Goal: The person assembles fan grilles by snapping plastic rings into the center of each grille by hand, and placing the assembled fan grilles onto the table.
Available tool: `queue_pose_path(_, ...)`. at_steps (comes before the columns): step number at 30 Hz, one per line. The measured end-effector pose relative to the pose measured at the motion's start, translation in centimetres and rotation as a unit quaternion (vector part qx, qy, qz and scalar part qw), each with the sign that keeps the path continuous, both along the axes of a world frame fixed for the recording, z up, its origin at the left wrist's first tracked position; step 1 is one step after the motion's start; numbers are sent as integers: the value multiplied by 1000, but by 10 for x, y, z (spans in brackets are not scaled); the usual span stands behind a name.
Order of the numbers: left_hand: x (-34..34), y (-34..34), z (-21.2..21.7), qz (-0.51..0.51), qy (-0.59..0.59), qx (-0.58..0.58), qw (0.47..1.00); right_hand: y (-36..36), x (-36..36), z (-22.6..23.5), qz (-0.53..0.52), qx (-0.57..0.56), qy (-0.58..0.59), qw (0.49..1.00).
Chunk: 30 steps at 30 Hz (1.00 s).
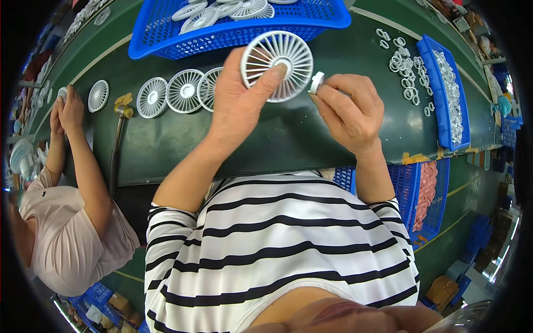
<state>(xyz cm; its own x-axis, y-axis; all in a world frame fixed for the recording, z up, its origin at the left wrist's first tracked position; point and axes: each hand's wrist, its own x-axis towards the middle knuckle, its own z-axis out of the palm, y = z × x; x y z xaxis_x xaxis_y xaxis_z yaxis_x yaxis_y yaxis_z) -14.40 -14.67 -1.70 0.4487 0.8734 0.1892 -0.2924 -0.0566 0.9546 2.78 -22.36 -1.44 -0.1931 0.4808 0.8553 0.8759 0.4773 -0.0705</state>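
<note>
Your left hand (236, 105) pinches a white spoked disc (283, 58) at the frame's upper centre; your right hand (355, 108) pinches a small white piece (316, 82) just beside it. Further discs (185, 90) lie upper left on the green bench (277, 136); a blue basket (183, 50) stands at the top edge.

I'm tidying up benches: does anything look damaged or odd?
Yes: yellow tape on the near edge of the green table, by the blue tray, looks ragged and torn. The white wheel in the left hand shows no obvious damage.
</note>
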Motion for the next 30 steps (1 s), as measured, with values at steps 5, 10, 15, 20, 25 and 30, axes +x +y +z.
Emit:
queue_pose_path(5,-3,-7,-10,-33,22,-33,999,7,-13,2,24,2,-8,1000)
queue_pose_path(10,-4,-8,-16,-13,53,-17,998,6,-12,0,11,-42,35,998)
queue_pose_path(15,-10,-8,-23,-1,58,-37,998,-2,28,-38,-228,-239,14,944)
queue_pose_path(20,-12,-10,-26,-9,93,-40,995,-19,37,-54,-198,-288,13,937)
queue_pose_path(25,-11,-11,-30,6,102,-37,994,-25,35,-57,-129,-309,249,909)
queue_pose_path(30,-10,-14,-32,-13,106,-52,993,-25,25,-46,83,-278,579,762)
